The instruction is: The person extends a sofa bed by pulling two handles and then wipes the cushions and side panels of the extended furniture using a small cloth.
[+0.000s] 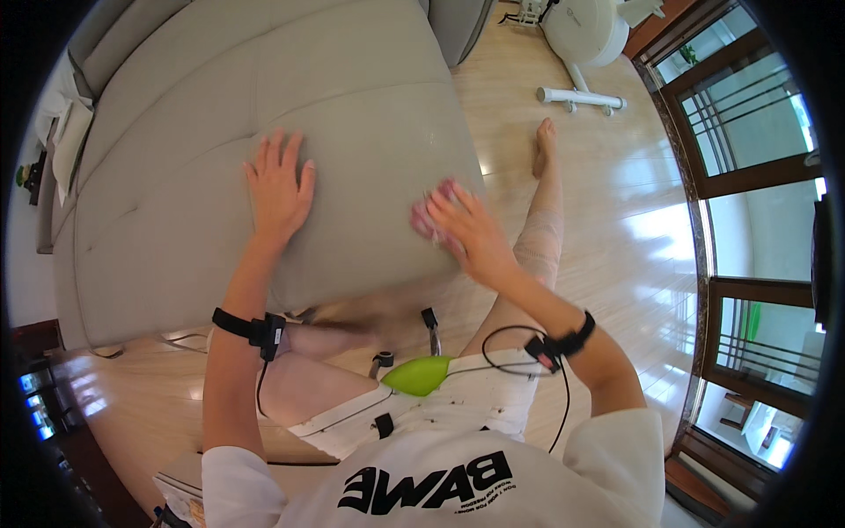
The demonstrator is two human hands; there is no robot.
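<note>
My left hand (282, 185) lies palm down on the grey upholstered seat of a sofa (178, 165), its fingers apart and nothing in it. Near the seat's right front edge, my right hand (465, 228) presses a pink and white cloth (424, 221) against the surface. The cloth is bunched under my fingers and partly hidden by them; it looks blurred. Seams and a few tufted dimples cross the seat.
White exercise equipment (584, 33) stands on the glossy floor (614, 218) at the upper right. Brown-framed glass doors (739, 125) line the right side. Papers or white cloth (69, 132) lie at the far left. Black straps with cables circle both forearms.
</note>
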